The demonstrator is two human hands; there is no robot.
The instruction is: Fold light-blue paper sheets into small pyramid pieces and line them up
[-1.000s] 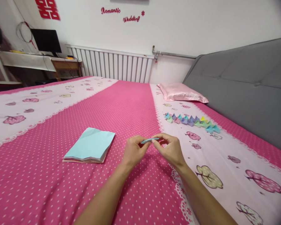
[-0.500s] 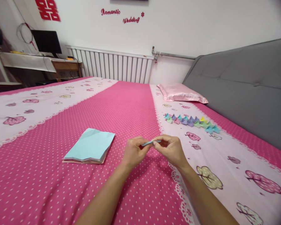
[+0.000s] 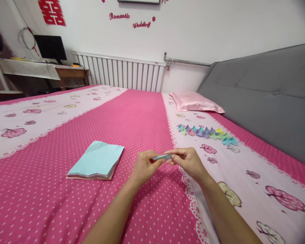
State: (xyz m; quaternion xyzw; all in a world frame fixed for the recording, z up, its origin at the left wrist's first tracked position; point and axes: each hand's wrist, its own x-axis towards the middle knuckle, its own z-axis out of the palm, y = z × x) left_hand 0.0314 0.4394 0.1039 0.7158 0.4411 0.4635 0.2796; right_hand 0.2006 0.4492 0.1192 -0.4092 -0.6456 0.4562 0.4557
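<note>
A small folded piece of light blue paper [image 3: 163,157] is pinched between both hands above the bed. My left hand [image 3: 146,166] grips its left end between thumb and fingers. At its right end, my right hand [image 3: 188,162] holds it with the thumb in front and fingers behind. The paper is seen nearly edge-on, so its folds are hard to make out. To the left lies a stack of square paper sheets [image 3: 96,159], light blue on top. Several small folded paper pieces [image 3: 205,132] in blue, purple, green, pink and yellow stand in rows at the right.
The bed has a pink dotted sheet [image 3: 132,115] with pale printed bands. A pink pillow [image 3: 195,101] lies by the grey padded headboard [image 3: 259,88]. Behind the bed are a white radiator [image 3: 122,72] and a desk with a black monitor [image 3: 51,48].
The right thumb and fingers have shifted along the blue paper, and more of its face shows now. The left hand keeps its pinch. The camera view has tilted slightly up.
</note>
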